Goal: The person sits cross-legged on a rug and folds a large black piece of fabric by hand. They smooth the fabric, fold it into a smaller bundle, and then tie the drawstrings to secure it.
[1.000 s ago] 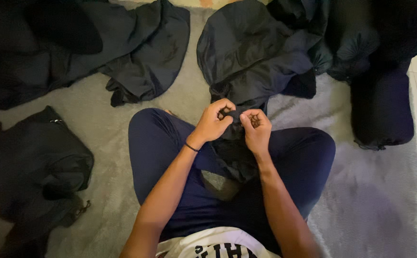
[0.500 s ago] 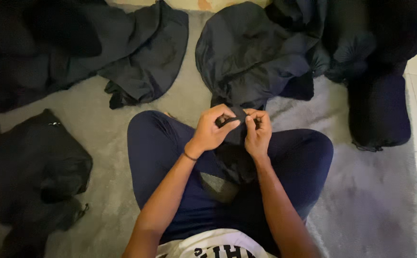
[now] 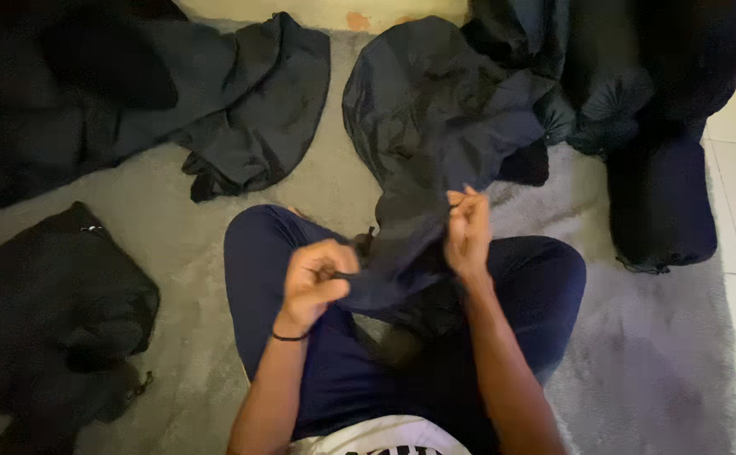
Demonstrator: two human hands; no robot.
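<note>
1. Head view: left hand (image 3: 316, 282) fisted tight on the near edge of a dark navy garment (image 3: 435, 135); black band on that wrist.
2. Right hand (image 3: 467, 232) pinches the same edge, higher and further out.
3. The held edge runs taut between the hands; the garment's bulk lies beyond the right hand on the grey rug (image 3: 663, 354), its length running away from the person.
4. Black bag (image 3: 48, 312) well off beyond the left hand, untouched.
</note>
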